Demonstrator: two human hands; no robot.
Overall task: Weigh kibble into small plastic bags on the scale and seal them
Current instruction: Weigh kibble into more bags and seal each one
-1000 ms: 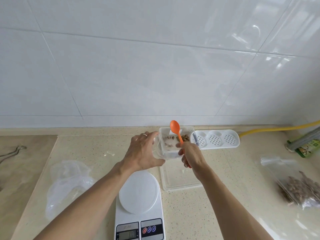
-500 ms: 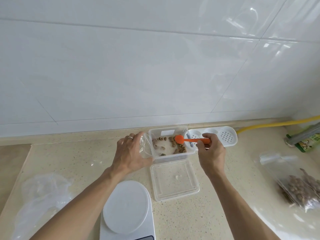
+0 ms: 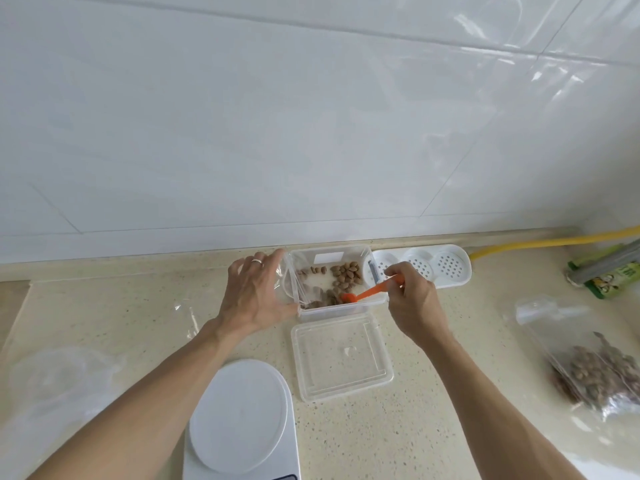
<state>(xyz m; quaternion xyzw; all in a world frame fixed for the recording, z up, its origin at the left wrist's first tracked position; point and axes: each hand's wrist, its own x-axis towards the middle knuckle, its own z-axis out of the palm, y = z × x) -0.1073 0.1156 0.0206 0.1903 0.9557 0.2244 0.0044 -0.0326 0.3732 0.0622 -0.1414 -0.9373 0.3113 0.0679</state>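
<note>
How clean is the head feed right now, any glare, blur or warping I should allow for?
Head view: window glare streaks the wall tiles at upper right; wide-angle warping bows the tile seams and counter edge; the kibble bag at right is smeared, soft; the tub, orange spoon and both hands are sharp; shadows faint, light even.

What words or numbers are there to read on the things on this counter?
None can be read.
Green packet at the far right: printed markings, too blurred to read.
White label on the clear kibble box: looks blank.
Scale: its display is cut off by the frame.
</note>
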